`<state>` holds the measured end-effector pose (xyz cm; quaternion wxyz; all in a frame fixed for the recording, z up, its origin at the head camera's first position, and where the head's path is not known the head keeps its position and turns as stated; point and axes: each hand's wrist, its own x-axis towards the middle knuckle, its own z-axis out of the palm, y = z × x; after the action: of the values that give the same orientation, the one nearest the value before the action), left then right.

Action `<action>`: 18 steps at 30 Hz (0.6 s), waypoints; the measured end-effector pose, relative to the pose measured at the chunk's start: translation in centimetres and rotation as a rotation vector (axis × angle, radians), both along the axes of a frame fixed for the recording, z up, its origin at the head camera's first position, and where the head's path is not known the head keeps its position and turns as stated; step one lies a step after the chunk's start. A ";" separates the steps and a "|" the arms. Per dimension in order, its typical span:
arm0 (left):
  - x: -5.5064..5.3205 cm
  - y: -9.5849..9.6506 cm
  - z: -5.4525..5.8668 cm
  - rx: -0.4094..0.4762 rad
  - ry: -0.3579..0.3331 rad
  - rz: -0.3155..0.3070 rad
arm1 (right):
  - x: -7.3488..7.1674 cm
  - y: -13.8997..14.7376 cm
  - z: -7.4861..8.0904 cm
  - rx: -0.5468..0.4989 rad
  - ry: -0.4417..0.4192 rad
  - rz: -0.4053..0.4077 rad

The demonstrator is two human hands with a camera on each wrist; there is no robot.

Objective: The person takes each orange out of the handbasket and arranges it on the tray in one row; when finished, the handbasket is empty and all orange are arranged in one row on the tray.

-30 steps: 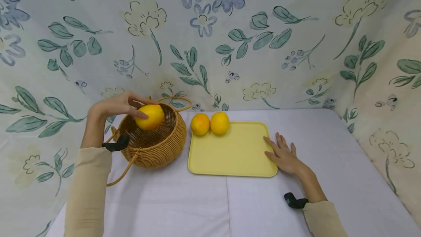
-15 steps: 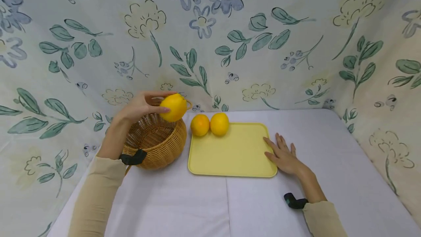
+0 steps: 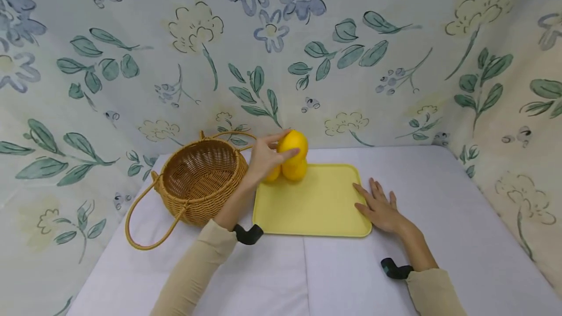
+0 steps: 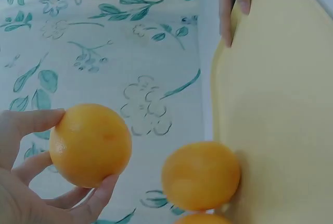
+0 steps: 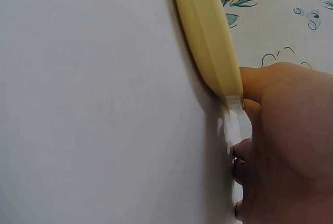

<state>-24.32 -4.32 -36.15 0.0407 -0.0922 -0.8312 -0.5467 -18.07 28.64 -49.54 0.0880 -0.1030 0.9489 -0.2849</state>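
My left hand pinches a round yellow-orange orange between thumb and fingers, above the far left corner of the yellow tray. In the left wrist view the held orange hangs apart from another orange on the tray. Two oranges lie side by side in that corner; the left one is partly behind my hand, the right one partly behind the held orange. My right hand rests at the tray's right edge, fingers spread, thumb and a fingertip over the rim.
To the tray's left stands a woven wicker basket with nothing showing inside it. One looped handle hangs toward the front left, the other leans at the back. Everything stands on a white cloth-covered table, with a flowered curtain behind.
My left hand has lifted the orange out of the basket and carried it right, over the tray's far left corner. My right hand and the two oranges on the tray have stayed put.
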 end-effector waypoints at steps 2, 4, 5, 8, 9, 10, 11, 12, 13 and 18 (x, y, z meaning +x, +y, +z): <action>-0.1 2.2 -1.1 0.013 0.032 0.020 | 0.0 0.0 -0.1 -0.002 -0.001 0.000; -0.2 4.1 -2.2 0.009 0.063 0.039 | 0.0 0.0 -0.1 0.001 -0.004 -0.003; -0.2 4.9 -2.8 0.000 0.076 0.045 | 0.0 0.1 -0.2 0.002 -0.006 -0.005; -0.1 7.1 -4.5 -0.052 0.118 0.067 | 0.0 0.1 -0.3 0.009 -0.015 -0.009; 0.0 7.8 -5.0 -0.079 0.128 0.073 | 0.0 0.1 -0.3 0.008 -0.018 -0.009; 0.1 8.3 -5.6 -0.108 0.134 0.081 | 0.0 0.1 -0.4 0.009 -0.021 -0.008; 0.1 8.9 -6.1 -0.131 0.139 0.088 | 0.0 0.2 -0.4 0.009 -0.022 -0.008; 0.2 9.3 -6.5 -0.158 0.152 0.095 | 0.0 0.2 -0.4 0.009 -0.023 -0.008; 0.2 9.7 -7.0 -0.183 0.158 0.099 | 0.0 0.2 -0.3 0.009 -0.022 -0.007; 0.2 11.3 -8.7 -0.329 0.204 0.135 | -0.2 0.2 -0.2 0.006 -0.012 -0.002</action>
<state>-24.13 7.03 -44.82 0.1456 -0.0965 -0.9053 -0.3872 -18.23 28.80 -49.70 0.0935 -0.1003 0.9493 -0.2829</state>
